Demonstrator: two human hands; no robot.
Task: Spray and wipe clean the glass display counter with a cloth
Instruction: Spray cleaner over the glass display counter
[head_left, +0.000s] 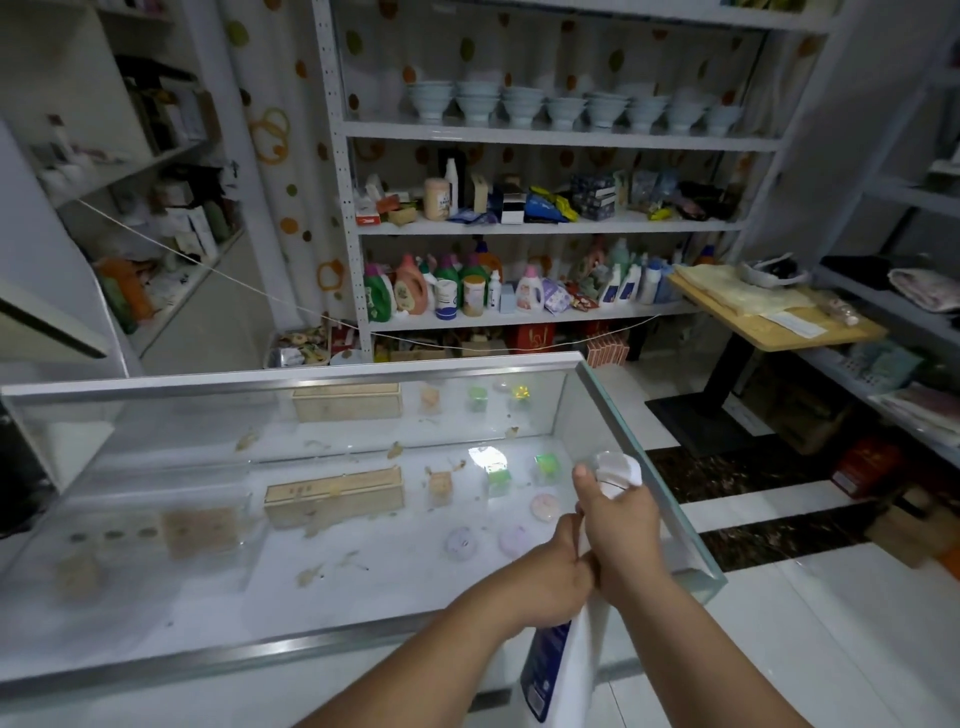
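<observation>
**A:** Where is the spray bottle (571, 654) just now?

**B:** Over the right end of the glass counter (291, 376), just inside its near right corner and held clear of the glass. The right grip (623, 525) is closed round the neck under the white spray head (618, 467), thumb raised beside it. The left grip (550, 577) is wrapped round the bottle directly below, touching the right one. The body hangs down past the counter's near edge.

**A:** And the nozzle?

**B:** It seems to face across the counter toward its far side, but I can't tell the exact angle.

**A:** So this is the spraying step. How should it go?

**B:** I'd tip the head down so the mist lands on the glass and doesn't drift over the far rim. The brownish smears (395, 449) are scattered toward the counter's middle and left end, well away from the bottle, so the spray needs carrying along that way. Short, light bursts should do; pooled liquid would probably streak and run toward the metal edge.

**A:** Does it need both hands?

**B:** Probably not. One on the trigger should be enough, leaving the other free for wiping. I can't see a cloth on or beside the counter, though, so one has to be fetched before the spray dries.
</observation>
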